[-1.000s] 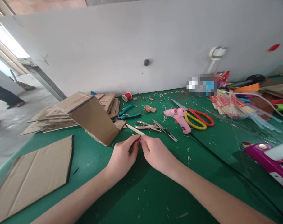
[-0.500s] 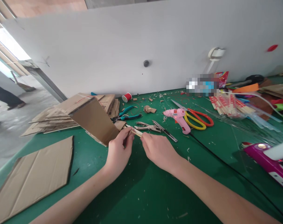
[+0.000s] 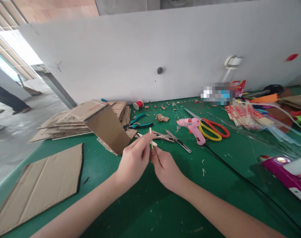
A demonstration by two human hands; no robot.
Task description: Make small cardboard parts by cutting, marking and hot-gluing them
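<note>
A short, thin wooden stick (image 3: 151,138) stands nearly upright between my two hands, above the green table (image 3: 130,211). My left hand (image 3: 135,158) pinches it from the left, fingers closed. Just below, my right hand (image 3: 166,168) closes on its lower end, which the fingers hide. Behind the hands lie metal pliers (image 3: 165,137), a utility knife (image 3: 178,141) and a whitish piece (image 3: 154,144). Left of them leans a folded cardboard piece (image 3: 110,129), next to teal-handled pliers (image 3: 140,125).
A pink glue gun (image 3: 193,127) with a black cord and red-and-yellow scissors (image 3: 212,129) lie to the right. Stacked cardboard (image 3: 61,122) and a flat cardboard sheet (image 3: 46,181) fill the left. A purple device (image 3: 284,172) sits at the right edge; red thread spool (image 3: 138,104) behind.
The stick has turned from lying sideways to nearly upright. My hands have come closer together, the right one now below the left fingertips. The camera view has shifted slightly.
</note>
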